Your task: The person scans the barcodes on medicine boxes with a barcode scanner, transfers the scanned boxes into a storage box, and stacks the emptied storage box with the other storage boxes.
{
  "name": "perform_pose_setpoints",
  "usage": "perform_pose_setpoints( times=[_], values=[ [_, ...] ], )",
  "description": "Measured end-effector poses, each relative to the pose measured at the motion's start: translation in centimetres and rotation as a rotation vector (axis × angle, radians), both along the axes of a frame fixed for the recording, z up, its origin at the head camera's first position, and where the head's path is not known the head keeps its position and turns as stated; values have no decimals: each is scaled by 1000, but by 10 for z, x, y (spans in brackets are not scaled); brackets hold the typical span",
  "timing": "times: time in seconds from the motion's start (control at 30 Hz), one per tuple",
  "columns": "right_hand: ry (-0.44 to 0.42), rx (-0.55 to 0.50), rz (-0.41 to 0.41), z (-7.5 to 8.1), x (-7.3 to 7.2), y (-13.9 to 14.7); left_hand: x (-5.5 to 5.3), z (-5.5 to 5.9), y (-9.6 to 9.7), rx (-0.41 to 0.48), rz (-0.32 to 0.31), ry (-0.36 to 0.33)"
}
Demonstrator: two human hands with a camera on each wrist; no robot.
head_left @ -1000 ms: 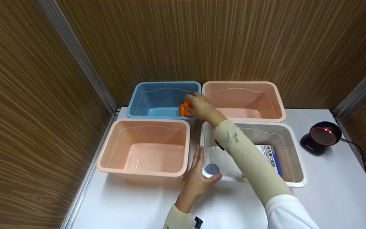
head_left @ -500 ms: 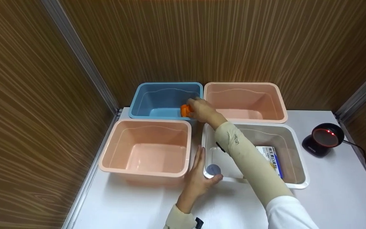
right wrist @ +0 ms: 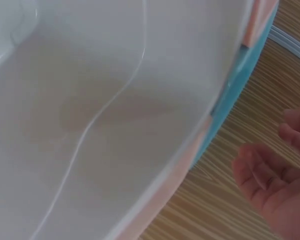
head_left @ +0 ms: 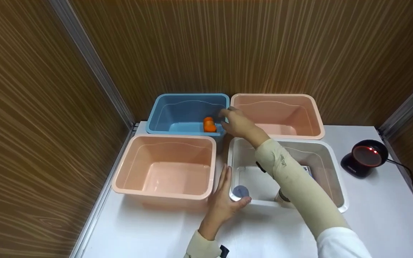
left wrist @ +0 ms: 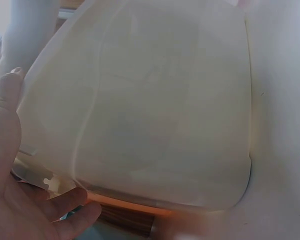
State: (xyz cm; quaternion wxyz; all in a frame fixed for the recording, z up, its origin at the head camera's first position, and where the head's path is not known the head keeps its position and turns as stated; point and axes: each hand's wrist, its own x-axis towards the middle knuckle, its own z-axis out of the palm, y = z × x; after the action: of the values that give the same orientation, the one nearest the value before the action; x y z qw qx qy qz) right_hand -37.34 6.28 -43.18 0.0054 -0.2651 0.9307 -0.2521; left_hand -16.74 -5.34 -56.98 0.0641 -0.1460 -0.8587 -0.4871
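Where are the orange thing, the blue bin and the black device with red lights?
Orange thing (head_left: 209, 125), head view: its middle.
Blue bin (head_left: 186, 110), head view: inner far wall.
Black device (head_left: 365, 157), head view: round face.

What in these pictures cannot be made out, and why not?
Box in the white bin: head view, mostly hidden by the beige right sleeve.
Round container: head view, partly hidden by the same sleeve.
Orange item: head view, too small to identify.
Right hand: right wrist view, cut by the right edge.
Left hand: left wrist view, cut by the left edge.
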Motion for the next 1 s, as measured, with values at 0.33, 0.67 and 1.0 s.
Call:
perform_pose_setpoints(
  times=[0.33,0.67,1.0],
  values=[
    [84,-122,164,4,36,44,-3,-1,-6,-14,15,-2],
    [-222,-257,434,-39,57,81,-3,1,-14,-70,-14,-14],
    [-620,-148,654,-76,69,76,-2,-1,-13,-71,-23,4]
  ],
)
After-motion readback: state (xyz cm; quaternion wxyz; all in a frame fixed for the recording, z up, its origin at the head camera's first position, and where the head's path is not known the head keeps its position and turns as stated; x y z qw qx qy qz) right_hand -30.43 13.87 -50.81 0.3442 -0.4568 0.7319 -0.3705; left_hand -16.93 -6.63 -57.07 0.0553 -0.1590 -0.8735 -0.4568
